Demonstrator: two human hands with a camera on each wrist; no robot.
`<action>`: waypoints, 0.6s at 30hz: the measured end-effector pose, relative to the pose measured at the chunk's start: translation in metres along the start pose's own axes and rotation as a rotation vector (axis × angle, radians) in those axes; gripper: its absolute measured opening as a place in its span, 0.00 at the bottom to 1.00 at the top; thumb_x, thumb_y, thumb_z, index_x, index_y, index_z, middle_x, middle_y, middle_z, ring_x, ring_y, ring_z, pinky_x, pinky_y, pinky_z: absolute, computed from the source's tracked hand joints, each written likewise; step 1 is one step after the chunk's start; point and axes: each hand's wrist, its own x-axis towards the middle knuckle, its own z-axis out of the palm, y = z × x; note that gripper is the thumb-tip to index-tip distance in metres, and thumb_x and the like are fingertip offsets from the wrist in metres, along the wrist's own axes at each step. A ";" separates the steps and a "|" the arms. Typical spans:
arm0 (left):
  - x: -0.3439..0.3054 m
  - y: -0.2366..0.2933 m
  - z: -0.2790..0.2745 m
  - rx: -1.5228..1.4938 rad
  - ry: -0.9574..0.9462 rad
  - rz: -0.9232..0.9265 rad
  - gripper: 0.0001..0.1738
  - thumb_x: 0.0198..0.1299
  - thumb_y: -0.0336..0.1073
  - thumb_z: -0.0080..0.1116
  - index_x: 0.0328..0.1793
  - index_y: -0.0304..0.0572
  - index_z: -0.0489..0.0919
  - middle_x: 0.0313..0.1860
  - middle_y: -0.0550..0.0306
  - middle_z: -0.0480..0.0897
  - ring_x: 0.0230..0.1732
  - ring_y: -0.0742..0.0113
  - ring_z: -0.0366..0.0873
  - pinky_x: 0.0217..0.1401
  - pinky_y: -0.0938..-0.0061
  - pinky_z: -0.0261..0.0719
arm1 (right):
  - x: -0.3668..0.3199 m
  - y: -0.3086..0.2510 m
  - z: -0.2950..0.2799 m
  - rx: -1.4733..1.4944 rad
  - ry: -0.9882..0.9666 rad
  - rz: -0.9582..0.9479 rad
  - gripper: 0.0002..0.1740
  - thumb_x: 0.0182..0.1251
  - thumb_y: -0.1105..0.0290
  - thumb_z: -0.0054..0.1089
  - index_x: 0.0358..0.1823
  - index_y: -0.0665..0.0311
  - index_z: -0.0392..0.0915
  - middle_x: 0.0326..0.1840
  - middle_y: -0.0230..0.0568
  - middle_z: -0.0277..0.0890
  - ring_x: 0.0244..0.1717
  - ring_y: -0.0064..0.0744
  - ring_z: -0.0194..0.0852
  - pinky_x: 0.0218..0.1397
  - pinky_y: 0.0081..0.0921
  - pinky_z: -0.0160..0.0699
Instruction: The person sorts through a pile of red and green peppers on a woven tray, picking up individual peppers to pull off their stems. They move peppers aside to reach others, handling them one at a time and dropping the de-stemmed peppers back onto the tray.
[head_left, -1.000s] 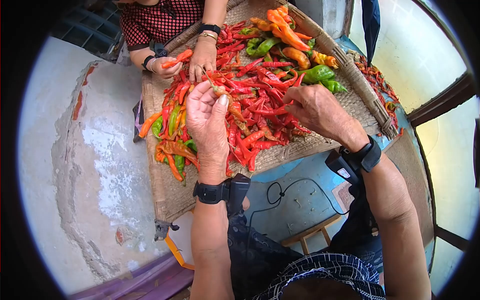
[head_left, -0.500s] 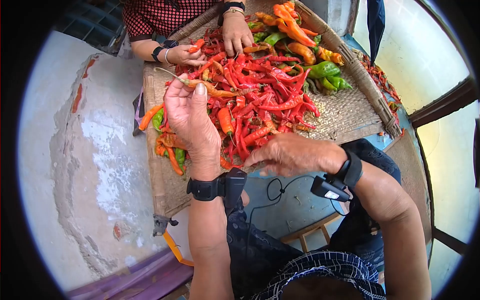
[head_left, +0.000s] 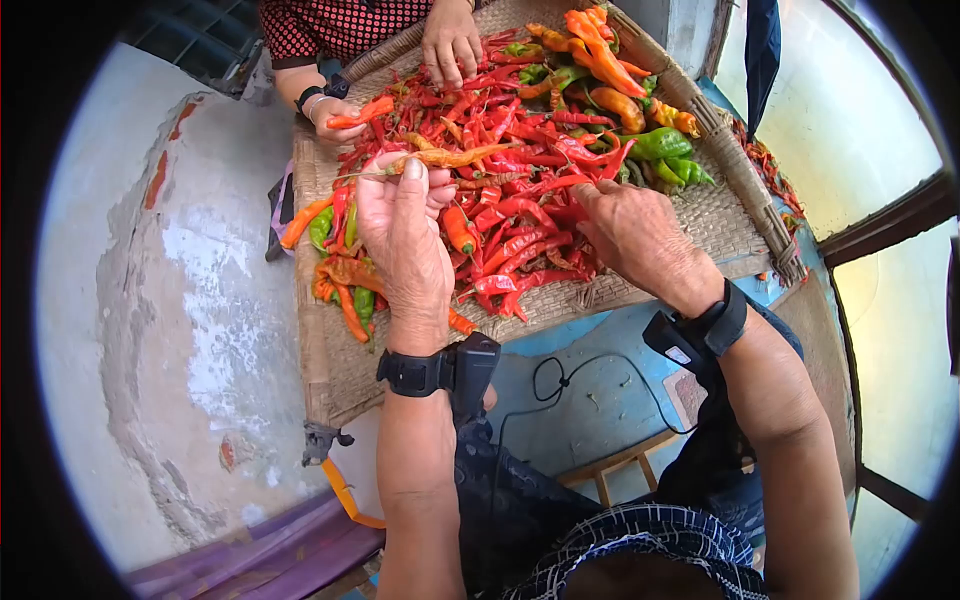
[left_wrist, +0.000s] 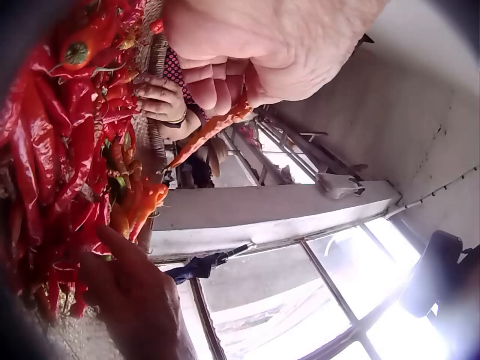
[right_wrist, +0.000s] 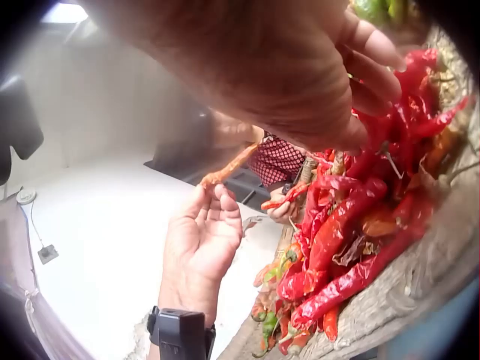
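My left hand (head_left: 408, 240) pinches a wrinkled orange chili pepper (head_left: 460, 156) between thumb and fingers, above the left part of the pile. In the left wrist view the same chili (left_wrist: 210, 135) points away from the fingertips; in the right wrist view it (right_wrist: 229, 166) stands up from the raised hand. My right hand (head_left: 645, 235) reaches over the right side of the red chili peppers (head_left: 520, 245), palm down, its fingertips right at them. Seen from the right wrist, its fingers (right_wrist: 375, 71) spread loosely over the glossy red pods.
A woven tray (head_left: 720, 215) carries the pile, with green peppers (head_left: 660, 145) at right and orange ones (head_left: 610, 60) at the back. Opposite, another person's hand (head_left: 345, 118) holds an orange-red pepper (head_left: 366, 112), while their other hand (head_left: 452, 45) rests on the pile. A cable (head_left: 548, 395) lies below.
My right hand drew back toward the tray's near edge, then returned to the right side of the pile. My left hand keeps the orange chili, now turned more level and slightly further right.
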 end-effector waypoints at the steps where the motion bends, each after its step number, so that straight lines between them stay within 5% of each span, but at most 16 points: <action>1: 0.000 -0.003 -0.002 -0.005 0.000 0.007 0.09 0.66 0.30 0.58 0.50 0.40 0.72 0.39 0.58 0.78 0.35 0.74 0.79 0.39 0.81 0.79 | -0.001 0.005 -0.004 -0.006 0.005 -0.004 0.12 0.59 0.68 0.61 0.42 0.65 0.74 0.35 0.47 0.79 0.34 0.47 0.82 0.34 0.41 0.81; 4: -0.002 -0.008 -0.008 0.060 -0.123 -0.147 0.11 0.67 0.32 0.58 0.53 0.40 0.74 0.39 0.60 0.80 0.36 0.74 0.80 0.41 0.81 0.81 | -0.006 0.012 -0.015 0.046 0.043 0.006 0.10 0.60 0.67 0.61 0.35 0.64 0.72 0.25 0.48 0.77 0.32 0.50 0.81 0.33 0.44 0.79; 8: -0.004 -0.006 -0.004 0.096 -0.301 -0.354 0.11 0.67 0.32 0.58 0.52 0.40 0.74 0.37 0.60 0.79 0.35 0.75 0.79 0.40 0.82 0.81 | -0.009 0.024 -0.012 0.091 0.096 0.000 0.09 0.60 0.67 0.61 0.35 0.64 0.72 0.25 0.47 0.77 0.31 0.51 0.81 0.32 0.45 0.79; 11: 0.010 -0.010 0.002 -0.013 -0.090 -0.178 0.26 0.67 0.32 0.58 0.67 0.30 0.64 0.54 0.46 0.78 0.53 0.61 0.80 0.56 0.72 0.80 | -0.010 0.024 -0.012 0.080 0.084 -0.014 0.09 0.60 0.67 0.60 0.35 0.64 0.72 0.25 0.47 0.77 0.30 0.52 0.80 0.32 0.45 0.79; 13: 0.025 -0.006 -0.007 0.021 0.030 -0.160 0.39 0.67 0.32 0.57 0.76 0.25 0.49 0.67 0.37 0.68 0.64 0.53 0.73 0.65 0.66 0.74 | -0.009 0.024 -0.015 0.096 -0.036 0.043 0.11 0.62 0.69 0.59 0.44 0.65 0.78 0.32 0.52 0.78 0.34 0.55 0.79 0.36 0.46 0.77; 16: 0.034 -0.016 -0.035 0.330 0.105 -0.108 0.33 0.66 0.35 0.59 0.72 0.26 0.60 0.61 0.37 0.76 0.60 0.60 0.77 0.60 0.70 0.75 | -0.008 0.024 -0.016 0.100 -0.016 0.038 0.10 0.62 0.69 0.59 0.42 0.65 0.77 0.32 0.52 0.78 0.34 0.54 0.79 0.35 0.46 0.77; 18: 0.026 -0.008 -0.048 1.021 -0.230 -0.205 0.28 0.65 0.42 0.59 0.65 0.31 0.71 0.46 0.44 0.85 0.47 0.63 0.83 0.50 0.71 0.78 | -0.006 0.022 -0.017 0.089 -0.020 0.027 0.09 0.62 0.69 0.60 0.42 0.65 0.77 0.31 0.52 0.77 0.33 0.54 0.79 0.35 0.46 0.77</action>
